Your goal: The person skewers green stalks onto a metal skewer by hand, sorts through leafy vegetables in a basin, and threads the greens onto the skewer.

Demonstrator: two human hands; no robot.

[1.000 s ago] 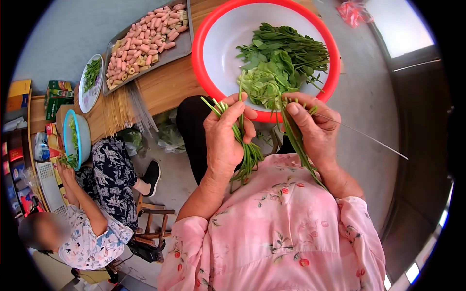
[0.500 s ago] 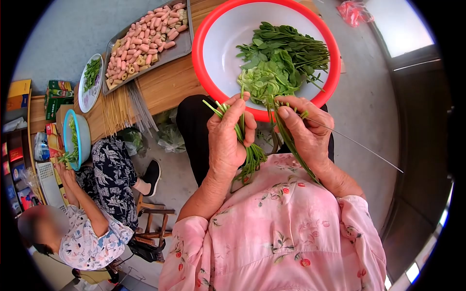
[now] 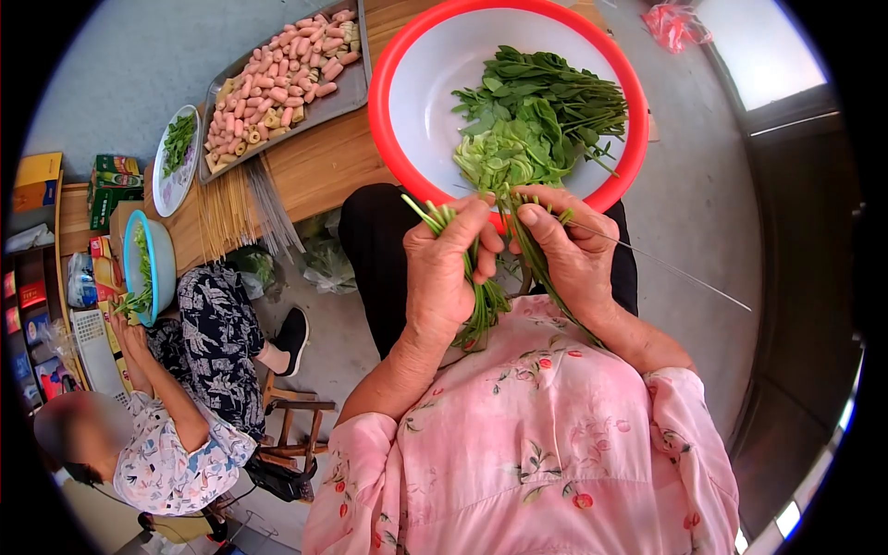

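Note:
My left hand (image 3: 442, 282) is closed around a bunch of thin green stalks (image 3: 486, 319), which look like chives. Their pale cut ends poke out above the thumb, while the long ends hang below the palm. Closed too, my right hand (image 3: 581, 254) grips a thin metal skewer (image 3: 689, 279) that slants down to the right. More green stalks (image 3: 539, 264) hang from its fingers, apparently threaded on the skewer. The fingertips of both hands nearly meet in front of the bowl rim; exactly what the left fingertips pinch is hard to see.
A red-rimmed white bowl (image 3: 381, 102) holds leafy greens (image 3: 555, 102). On the wooden table (image 3: 328, 157) are a tray of pink sausage pieces (image 3: 268, 88), a plate of greens (image 3: 176, 153) and several skewers (image 3: 227, 208). A co-worker (image 3: 185, 444) sits left by a blue basin (image 3: 162, 264).
My left hand has moved right, closer to my right hand. My right hand has shifted slightly left with the skewer. The stalk that stood up from my left fingertips now points toward the right hand.

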